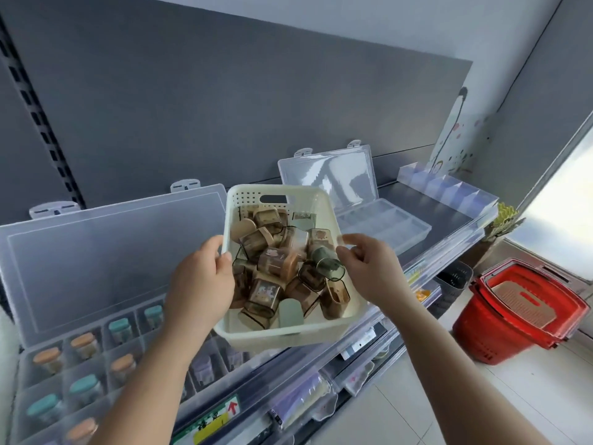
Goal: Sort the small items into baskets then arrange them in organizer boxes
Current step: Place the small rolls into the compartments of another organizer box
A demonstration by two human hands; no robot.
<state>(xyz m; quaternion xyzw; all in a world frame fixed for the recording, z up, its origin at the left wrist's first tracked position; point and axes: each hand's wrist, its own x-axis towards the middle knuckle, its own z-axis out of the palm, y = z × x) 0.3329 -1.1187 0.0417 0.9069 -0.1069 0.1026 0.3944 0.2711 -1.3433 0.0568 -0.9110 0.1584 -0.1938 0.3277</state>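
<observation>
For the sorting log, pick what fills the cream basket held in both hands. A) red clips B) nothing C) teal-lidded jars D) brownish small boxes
D: the cream basket, gripped at its rims by the left hand and right hand, is piled with brownish small boxes.

Shop shelving bay set against a pale wall and lit from the right.
A dark grey back panel [224, 101] is seen behind a grey shelf [426, 200], with a slotted upright [38, 123] fixed at its left edge. A white wall [417, 24] is shown above, and a cartoon decal [455, 139] is stuck at the right. Pale floor tiles [481, 396] are laid below, with a red shopping basket [519, 313] set on them. Bright daylight is admitted by a window [561, 203], near a small green plant [503, 220].
</observation>
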